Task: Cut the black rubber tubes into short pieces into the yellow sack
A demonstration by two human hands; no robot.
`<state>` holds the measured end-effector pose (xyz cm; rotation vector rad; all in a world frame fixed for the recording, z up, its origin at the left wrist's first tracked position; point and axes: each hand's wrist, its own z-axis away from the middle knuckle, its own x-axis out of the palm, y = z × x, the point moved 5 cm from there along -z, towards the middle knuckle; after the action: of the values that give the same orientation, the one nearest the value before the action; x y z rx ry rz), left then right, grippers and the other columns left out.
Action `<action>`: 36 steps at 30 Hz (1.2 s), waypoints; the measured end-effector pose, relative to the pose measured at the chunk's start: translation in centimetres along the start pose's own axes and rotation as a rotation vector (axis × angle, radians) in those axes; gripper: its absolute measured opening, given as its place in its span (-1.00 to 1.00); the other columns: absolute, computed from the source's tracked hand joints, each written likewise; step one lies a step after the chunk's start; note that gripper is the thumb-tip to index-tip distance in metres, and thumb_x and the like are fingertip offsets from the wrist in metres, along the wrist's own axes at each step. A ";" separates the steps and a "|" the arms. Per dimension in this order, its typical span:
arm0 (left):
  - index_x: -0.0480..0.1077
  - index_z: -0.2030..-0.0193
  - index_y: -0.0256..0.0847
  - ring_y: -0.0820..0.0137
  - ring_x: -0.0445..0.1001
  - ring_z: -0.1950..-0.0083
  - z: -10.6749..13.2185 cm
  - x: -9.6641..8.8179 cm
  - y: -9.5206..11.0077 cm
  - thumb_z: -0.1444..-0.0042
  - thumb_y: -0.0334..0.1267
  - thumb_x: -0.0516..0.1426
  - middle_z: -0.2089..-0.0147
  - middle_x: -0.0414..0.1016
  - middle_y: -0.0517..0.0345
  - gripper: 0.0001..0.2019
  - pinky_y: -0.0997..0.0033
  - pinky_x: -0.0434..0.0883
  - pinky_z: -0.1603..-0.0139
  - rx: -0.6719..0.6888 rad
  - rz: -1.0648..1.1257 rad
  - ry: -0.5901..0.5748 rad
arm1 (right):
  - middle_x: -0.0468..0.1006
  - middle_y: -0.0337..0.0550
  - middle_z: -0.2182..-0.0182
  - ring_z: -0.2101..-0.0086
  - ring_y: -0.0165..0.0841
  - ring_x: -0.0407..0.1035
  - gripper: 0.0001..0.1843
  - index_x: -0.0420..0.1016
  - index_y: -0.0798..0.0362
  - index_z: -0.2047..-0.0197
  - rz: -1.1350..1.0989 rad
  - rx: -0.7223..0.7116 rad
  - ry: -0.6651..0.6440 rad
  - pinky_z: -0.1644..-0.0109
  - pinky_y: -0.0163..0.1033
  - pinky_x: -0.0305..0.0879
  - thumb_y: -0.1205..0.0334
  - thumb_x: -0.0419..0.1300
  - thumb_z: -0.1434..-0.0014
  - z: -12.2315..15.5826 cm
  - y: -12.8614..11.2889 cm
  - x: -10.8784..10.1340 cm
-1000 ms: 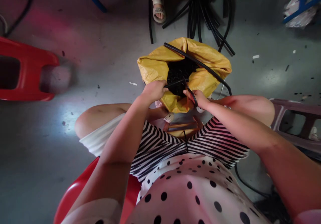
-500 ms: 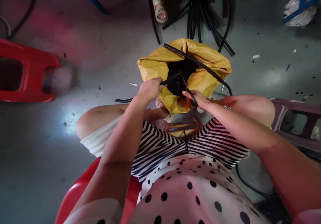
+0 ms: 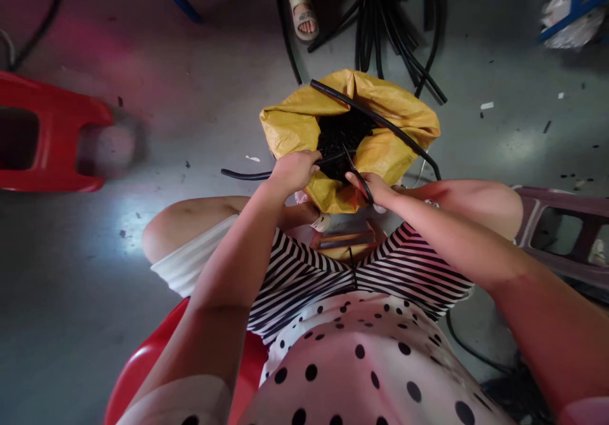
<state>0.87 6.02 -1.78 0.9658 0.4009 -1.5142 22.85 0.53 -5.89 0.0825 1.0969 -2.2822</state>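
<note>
My left hand is closed around a black rubber tube, whose long end sticks out to the left while its short end points over the mouth of a yellow sack. In my right hand is a pair of scissors, its blades directed at the tube's short end; whether they touch it I cannot tell. Dark cut pieces fill the inside of the sack. Across the sack's far rim lies another black tube, touched by neither hand.
Beyond the sack, a bundle of black tubes lies on the floor near another person's sandalled foot. A red stool stands at the left, a brownish stool at the right. Small scraps dot the floor.
My left hand has moved slightly right and up, and the tube has turned nearer to level, its short end now close to the scissor blades. My right hand has barely moved.
</note>
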 end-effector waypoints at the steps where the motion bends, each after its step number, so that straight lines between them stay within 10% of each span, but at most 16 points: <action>1: 0.59 -0.35 -0.13 0.00 0.65 -0.32 0.0 0.0 0.0 -0.48 -0.29 0.09 -0.31 0.70 -0.12 -0.59 0.19 0.54 -0.22 0.000 0.000 -0.003 | 0.35 -0.26 0.56 0.44 -0.33 0.29 -0.19 0.37 -0.02 0.46 0.015 0.008 -0.004 0.28 -0.19 0.20 -0.64 0.25 -0.33 -0.1 0.2 0.1; 9: 0.56 -0.36 -0.15 -0.05 0.64 -0.36 0.1 -0.6 -0.6 -0.51 -0.24 0.09 -0.33 0.68 -0.17 -0.61 0.13 0.56 -0.21 -0.074 -0.024 -0.002 | 0.19 -0.34 0.61 0.50 -0.42 0.11 -0.16 0.27 -0.05 0.51 -0.032 0.008 0.034 0.37 -0.20 -0.01 -0.67 0.32 -0.23 0.0 0.9 -0.1; 17: 0.53 -0.36 -0.22 -0.08 0.62 -0.39 0.3 -1.0 -0.3 -0.54 -0.26 0.05 -0.36 0.65 -0.23 -0.61 0.09 0.57 -0.21 -0.099 -0.055 0.000 | 0.60 -0.13 0.29 0.23 -0.23 0.46 -0.28 0.54 0.02 0.23 0.008 0.044 -0.071 0.03 -0.15 0.35 -0.57 0.38 -0.28 0.0 0.8 0.0; 25: 0.54 -0.35 -0.22 -0.09 0.64 -0.34 0.2 -1.0 0.0 -0.53 -0.25 0.07 -0.34 0.66 -0.23 -0.62 0.10 0.57 -0.18 -0.106 -0.044 0.040 | 0.60 -0.09 0.26 0.18 -0.15 0.48 -0.33 0.51 -0.02 0.23 0.083 0.084 -0.073 -0.05 -0.09 0.40 -0.52 0.36 -0.35 -0.1 1.1 -0.1; 36: 0.57 -0.34 -0.18 -0.03 0.64 -0.31 -0.3 0.2 1.1 -0.50 -0.24 0.09 -0.32 0.68 -0.18 -0.61 0.10 0.57 -0.24 -0.020 0.022 0.044 | 0.32 -0.27 0.55 0.41 -0.32 0.28 -0.20 0.37 -0.02 0.45 0.025 0.026 -0.009 0.29 -0.19 0.13 -0.63 0.33 -0.27 0.1 0.4 0.3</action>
<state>1.99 5.84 -1.82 0.9863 0.4349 -1.4685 22.80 0.18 -6.19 0.0962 1.0558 -2.2729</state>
